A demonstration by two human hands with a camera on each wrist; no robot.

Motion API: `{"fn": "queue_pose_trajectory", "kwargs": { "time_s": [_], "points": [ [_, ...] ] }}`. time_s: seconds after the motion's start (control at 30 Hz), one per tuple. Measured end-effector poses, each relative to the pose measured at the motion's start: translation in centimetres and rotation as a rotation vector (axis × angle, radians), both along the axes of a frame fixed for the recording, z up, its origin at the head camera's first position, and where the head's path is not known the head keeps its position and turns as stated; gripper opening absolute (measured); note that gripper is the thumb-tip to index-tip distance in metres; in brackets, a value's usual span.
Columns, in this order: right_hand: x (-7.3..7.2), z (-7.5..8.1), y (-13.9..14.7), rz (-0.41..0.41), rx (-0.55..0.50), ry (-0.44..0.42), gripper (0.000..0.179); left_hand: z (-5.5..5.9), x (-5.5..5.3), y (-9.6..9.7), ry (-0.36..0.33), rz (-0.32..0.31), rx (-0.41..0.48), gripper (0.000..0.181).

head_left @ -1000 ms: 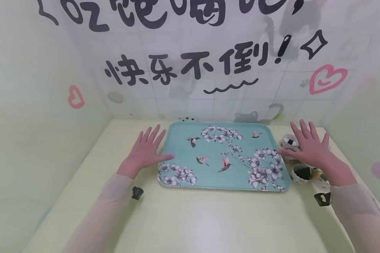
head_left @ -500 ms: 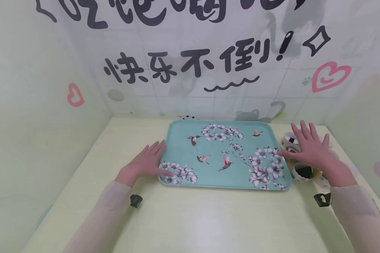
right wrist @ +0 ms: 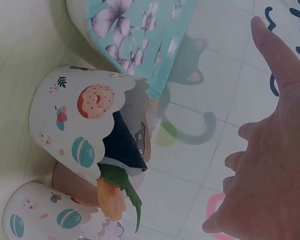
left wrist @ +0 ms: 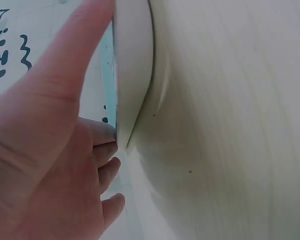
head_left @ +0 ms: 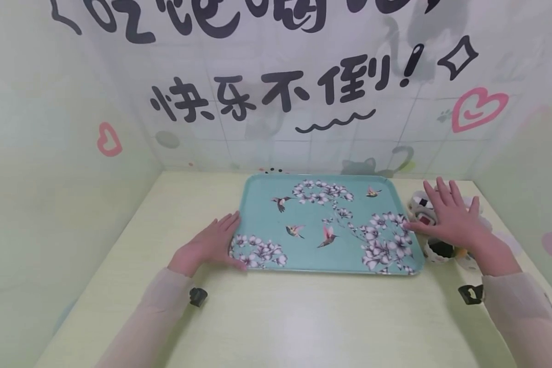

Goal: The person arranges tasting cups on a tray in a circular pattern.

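Scalloped cups (right wrist: 65, 107) hold food (right wrist: 122, 142); left hand (head_left: 207, 246), fingers straight, touches flowered tray (head_left: 259, 214) edge; right hand (head_left: 456, 224) spread above cups.

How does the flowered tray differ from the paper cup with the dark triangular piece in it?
The tray is blue-green with flowers and birds; the paper cup is white with pastry-like prints. The tray is wide and shallow; the paper cup is much smaller and deeper. The tray's edge runs smooth; the paper cup's rim is scalloped. Both are patterned and stand on the table.
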State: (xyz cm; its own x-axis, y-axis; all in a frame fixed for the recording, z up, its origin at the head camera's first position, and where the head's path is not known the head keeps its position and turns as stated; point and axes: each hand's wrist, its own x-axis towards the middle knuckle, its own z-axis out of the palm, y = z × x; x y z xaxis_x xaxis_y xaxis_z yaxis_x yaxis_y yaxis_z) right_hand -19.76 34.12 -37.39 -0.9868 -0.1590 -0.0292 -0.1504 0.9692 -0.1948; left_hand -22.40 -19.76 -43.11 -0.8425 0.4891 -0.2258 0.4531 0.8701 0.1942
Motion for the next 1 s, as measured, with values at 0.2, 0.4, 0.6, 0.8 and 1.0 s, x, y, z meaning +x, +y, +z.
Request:
{"fn": "queue_pose_trajectory", "kwargs": {
  "time_s": [0.2,0.4,0.6,0.8,1.0],
  "points": [
    [0.2,-0.2,0.3,0.008,-0.022,0.015,0.120,-0.5,0.2,0.1,-0.009,-0.004,0.018,0.137],
    [0.6,-0.3,1.2,0.034,-0.115,0.071,0.118,-0.6,0.5,0.2,-0.012,-0.003,0.022,0.136],
    [1.2,-0.2,2.4,0.016,-0.190,0.071,0.111,-0.5,0.5,0.4,0.005,-0.001,0.014,0.136],
    [1.9,-0.2,3.7,0.016,-0.274,0.076,0.100,-0.3,0.5,0.4,0.031,-0.009,-0.023,0.135],
    [3.0,-0.5,5.0,-0.016,-0.303,0.051,0.105,-0.3,0.6,0.1,0.065,-0.011,-0.057,0.135]
  ]
}}
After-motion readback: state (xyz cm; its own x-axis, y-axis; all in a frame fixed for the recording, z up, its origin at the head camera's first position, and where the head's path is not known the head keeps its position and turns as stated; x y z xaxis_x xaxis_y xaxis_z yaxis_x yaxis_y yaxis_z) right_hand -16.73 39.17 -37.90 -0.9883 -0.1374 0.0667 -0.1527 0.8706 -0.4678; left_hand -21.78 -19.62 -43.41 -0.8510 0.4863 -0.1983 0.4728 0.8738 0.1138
